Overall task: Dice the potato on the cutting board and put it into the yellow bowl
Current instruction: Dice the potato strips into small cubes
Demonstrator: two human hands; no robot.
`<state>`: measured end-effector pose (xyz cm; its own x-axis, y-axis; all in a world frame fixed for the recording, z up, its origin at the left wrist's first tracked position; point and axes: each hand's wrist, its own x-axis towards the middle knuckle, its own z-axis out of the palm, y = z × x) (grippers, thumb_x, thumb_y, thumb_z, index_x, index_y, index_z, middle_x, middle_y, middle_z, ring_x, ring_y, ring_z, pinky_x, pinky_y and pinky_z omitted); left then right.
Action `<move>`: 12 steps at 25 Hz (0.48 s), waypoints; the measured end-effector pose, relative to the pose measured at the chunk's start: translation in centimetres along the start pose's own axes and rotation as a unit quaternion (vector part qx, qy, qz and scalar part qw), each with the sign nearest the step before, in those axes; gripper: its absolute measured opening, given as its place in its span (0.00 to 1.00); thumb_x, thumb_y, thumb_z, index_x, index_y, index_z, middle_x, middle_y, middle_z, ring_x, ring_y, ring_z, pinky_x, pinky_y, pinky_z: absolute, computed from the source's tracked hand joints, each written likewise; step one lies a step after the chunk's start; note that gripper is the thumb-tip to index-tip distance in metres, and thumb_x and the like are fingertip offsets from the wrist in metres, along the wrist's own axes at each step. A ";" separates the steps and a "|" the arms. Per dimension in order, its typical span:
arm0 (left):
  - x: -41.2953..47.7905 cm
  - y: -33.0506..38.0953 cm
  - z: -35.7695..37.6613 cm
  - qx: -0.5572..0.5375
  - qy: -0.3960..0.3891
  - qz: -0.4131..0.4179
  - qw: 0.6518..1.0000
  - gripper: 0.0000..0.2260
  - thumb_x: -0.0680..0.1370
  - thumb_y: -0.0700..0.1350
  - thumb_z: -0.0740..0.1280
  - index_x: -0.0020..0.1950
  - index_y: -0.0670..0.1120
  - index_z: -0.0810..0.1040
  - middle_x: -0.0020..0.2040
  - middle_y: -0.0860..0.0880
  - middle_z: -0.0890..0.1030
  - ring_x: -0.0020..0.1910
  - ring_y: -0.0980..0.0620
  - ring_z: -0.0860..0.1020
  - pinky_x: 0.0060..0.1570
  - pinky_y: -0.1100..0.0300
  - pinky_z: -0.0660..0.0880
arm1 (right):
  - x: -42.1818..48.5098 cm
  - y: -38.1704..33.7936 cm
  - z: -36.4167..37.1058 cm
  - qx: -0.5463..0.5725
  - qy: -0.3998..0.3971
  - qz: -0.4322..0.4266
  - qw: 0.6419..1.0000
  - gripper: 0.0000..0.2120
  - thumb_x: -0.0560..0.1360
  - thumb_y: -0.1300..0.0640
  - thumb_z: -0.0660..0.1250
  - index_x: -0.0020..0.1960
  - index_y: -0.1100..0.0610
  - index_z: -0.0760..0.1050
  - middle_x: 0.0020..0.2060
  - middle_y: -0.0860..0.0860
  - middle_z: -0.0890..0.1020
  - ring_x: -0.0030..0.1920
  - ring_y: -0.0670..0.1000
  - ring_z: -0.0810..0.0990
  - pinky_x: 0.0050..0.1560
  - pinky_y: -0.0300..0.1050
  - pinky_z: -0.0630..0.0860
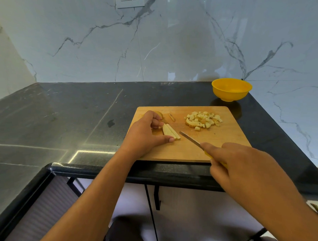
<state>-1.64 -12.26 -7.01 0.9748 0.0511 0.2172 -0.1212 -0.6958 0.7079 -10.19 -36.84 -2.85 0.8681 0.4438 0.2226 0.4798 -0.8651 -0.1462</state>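
A wooden cutting board (218, 140) lies on the dark counter. My left hand (146, 133) holds a bundle of potato strips (170, 131) between thumb and curled fingers at the board's left side. My right hand (235, 164) grips a yellow-handled knife (190, 139), its forefinger along the blade's back; the tip points at the strips from a short gap to their right. A heap of diced potato (203, 119) sits on the far right of the board. The yellow bowl (232, 89) stands empty behind the board, at the back right.
Two thin potato slices (171, 117) lie on the board just beyond my left hand. The black counter (64, 123) stretches left, with its front edge right below the board. A marble wall rises behind, and the counter ends close to the bowl's right.
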 end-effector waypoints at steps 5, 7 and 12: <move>-0.3 -0.1 -0.3 -0.028 -0.001 -0.012 1.000 0.31 0.62 0.58 0.80 0.61 0.55 0.72 0.51 0.60 0.81 0.53 0.62 0.78 0.57 0.62 0.76 | 2.9 -1.4 0.9 0.037 0.057 0.010 0.998 0.23 0.81 0.48 0.54 0.76 0.39 0.59 0.41 0.43 0.74 0.41 0.45 0.73 0.42 0.38 0.73; -0.3 -0.1 -0.3 -0.026 0.004 -0.012 1.000 0.31 0.63 0.57 0.80 0.60 0.55 0.72 0.50 0.59 0.81 0.51 0.61 0.78 0.55 0.65 0.76 | 4.4 -2.4 1.6 0.051 0.067 0.005 0.996 0.23 0.81 0.49 0.56 0.75 0.41 0.61 0.45 0.44 0.77 0.44 0.45 0.74 0.46 0.40 0.74; -0.3 -0.1 -0.2 -0.025 0.012 -0.010 1.000 0.29 0.63 0.57 0.80 0.59 0.55 0.72 0.48 0.59 0.81 0.50 0.61 0.78 0.52 0.67 0.75 | 6.9 -3.2 3.1 0.042 0.083 0.009 0.996 0.22 0.81 0.50 0.58 0.74 0.43 0.65 0.52 0.47 0.81 0.49 0.47 0.78 0.51 0.44 0.78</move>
<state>-1.98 -12.07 -7.05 0.9723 0.0819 0.2190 -0.1122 -0.6583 0.7443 -5.36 -30.34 -3.81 0.8467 0.3775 0.3751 0.4793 -0.8471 -0.2295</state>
